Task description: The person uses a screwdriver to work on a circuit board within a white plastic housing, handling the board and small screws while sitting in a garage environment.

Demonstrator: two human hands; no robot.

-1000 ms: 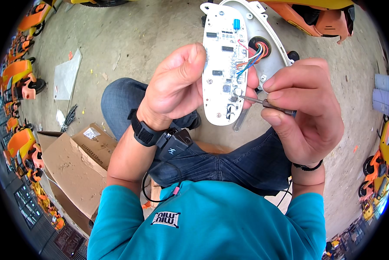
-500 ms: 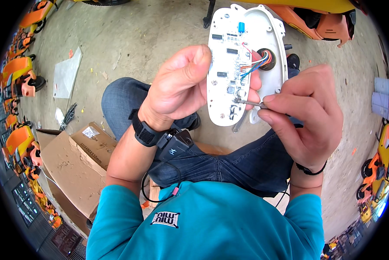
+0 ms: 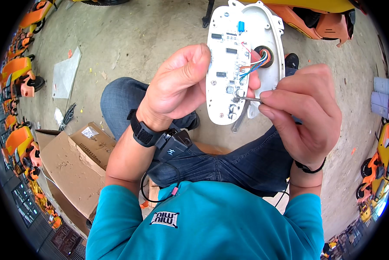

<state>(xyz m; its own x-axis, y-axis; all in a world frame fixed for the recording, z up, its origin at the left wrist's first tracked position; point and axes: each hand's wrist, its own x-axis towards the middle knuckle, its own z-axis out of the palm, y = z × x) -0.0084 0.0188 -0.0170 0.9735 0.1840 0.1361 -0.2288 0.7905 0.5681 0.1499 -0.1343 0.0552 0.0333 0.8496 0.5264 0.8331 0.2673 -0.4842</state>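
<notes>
Along the left edge of the frame stand orange ride-on toy vehicles (image 3: 19, 80), and a flat white plastic sheet (image 3: 65, 73) lies on the grey concrete floor (image 3: 134, 39) in the upper left. Lower left, an open brown cardboard box (image 3: 73, 167) sits beside the person's blue-jeaned knee (image 3: 120, 99).

Left of centre, the left hand (image 3: 181, 86), with a black wristband (image 3: 143, 132) and a small black device (image 3: 173, 145) strapped below it, has its grip closed around the left edge of a white oval plastic panel carrying a white circuit board (image 3: 225, 73). The thumb lies over the board's face and the fingertips show behind its right side. The panel is held upright in the upper centre of the frame, above the lap. A bundle of coloured wires (image 3: 255, 63) runs from the board into a round hole in the panel.

To the right, the right hand (image 3: 303, 117) pinches a thin metal tool (image 3: 248, 99) between thumb and fingertips; its tip touches the board's lower part. More orange and yellow vehicles (image 3: 374, 173) crowd the right edge.
</notes>
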